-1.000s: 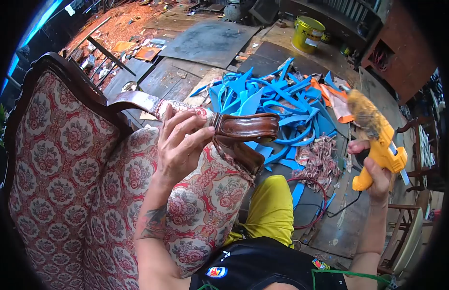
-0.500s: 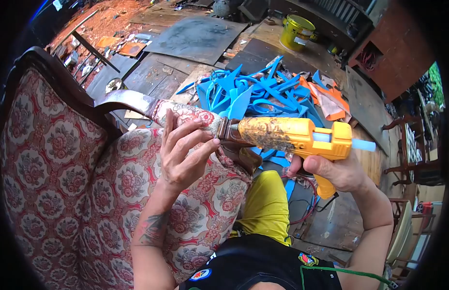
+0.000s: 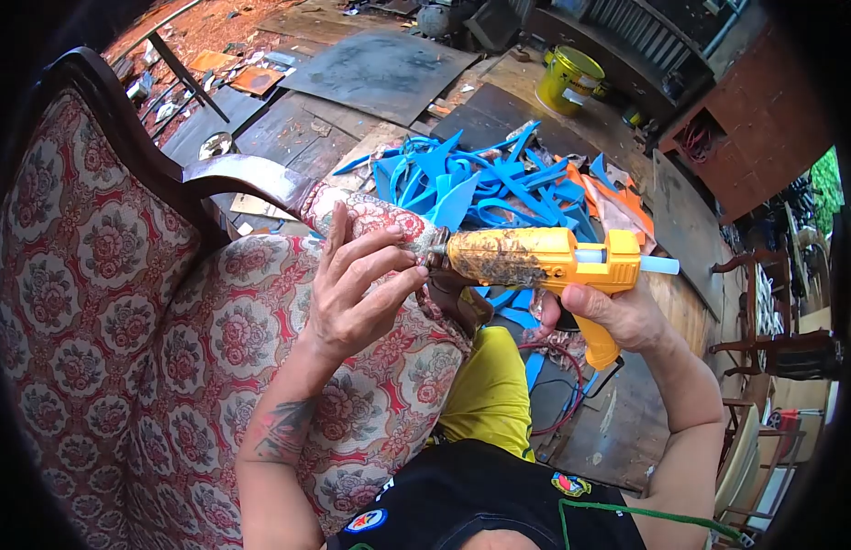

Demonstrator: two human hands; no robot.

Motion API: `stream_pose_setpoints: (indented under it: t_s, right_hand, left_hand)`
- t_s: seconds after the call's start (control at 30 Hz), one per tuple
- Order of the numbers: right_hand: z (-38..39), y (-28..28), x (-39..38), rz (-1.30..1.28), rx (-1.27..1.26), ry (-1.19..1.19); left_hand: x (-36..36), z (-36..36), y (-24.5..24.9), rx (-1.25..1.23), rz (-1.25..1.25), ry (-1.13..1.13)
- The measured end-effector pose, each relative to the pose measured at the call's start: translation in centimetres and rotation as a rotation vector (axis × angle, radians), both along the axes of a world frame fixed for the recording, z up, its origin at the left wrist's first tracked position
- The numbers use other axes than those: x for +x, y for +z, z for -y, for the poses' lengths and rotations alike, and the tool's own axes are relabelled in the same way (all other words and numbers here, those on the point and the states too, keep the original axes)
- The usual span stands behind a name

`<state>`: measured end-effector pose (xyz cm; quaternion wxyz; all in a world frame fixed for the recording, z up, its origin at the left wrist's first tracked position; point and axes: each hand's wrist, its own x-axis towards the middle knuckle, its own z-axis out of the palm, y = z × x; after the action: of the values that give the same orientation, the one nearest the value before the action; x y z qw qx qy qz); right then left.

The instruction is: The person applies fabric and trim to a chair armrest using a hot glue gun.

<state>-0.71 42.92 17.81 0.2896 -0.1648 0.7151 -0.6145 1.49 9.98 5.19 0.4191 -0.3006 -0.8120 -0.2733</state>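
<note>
A yellow glue gun (image 3: pixel 513 257), stained dark along its barrel, is gripped in my right hand (image 3: pixel 618 316). From its rear sticks a pale glue stick (image 3: pixel 659 265). The nozzle points left and meets the front end of the armrest pad (image 3: pixel 375 215), which wears floral fabric. My left hand (image 3: pixel 361 289) lies over that pad with fingers spread, fingertips close to the nozzle. The armrest belongs to an upholstered armchair (image 3: pixel 233 353) with a dark carved wooden frame. What lies under my left fingers is hidden.
Blue foam offcuts (image 3: pixel 480 183) lie heaped on the floor beyond the armrest, beside orange scraps (image 3: pixel 618 202). A yellow bucket (image 3: pixel 570 81) stands farther back. Wooden chair frames (image 3: pixel 779 353) are at the right. A red cord (image 3: pixel 572 403) runs below the glue gun.
The glue gun and my right hand have shifted slightly left in the view. My left hand stays on the armrest pad, moved slightly right. The whole view has shifted a little.
</note>
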Motion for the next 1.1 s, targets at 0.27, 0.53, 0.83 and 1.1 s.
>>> stream_pose_setpoints:
  t_s: [0.27, 0.53, 0.83, 1.1]
  right_hand:
    - [-0.6, 0.1, -0.3, 0.059, 0.05, 0.015]
    - [0.1, 1.3, -0.6, 0.091, 0.083, 0.001]
    - [0.5, 1.8, -1.0, 0.083, 0.097, 0.007]
    - [0.6, 2.4, -1.2, 0.102, 0.162, -0.007]
  left_hand:
    - [0.0, -0.1, 0.0, 0.01, 0.002, -0.001]
    - [0.1, -0.1, 0.0, 0.011, -0.001, 0.011]
    - [0.2, -0.1, 0.2, -0.002, 0.006, 0.019]
    - [0.1, 0.0, -0.1, -0.002, -0.004, 0.015]
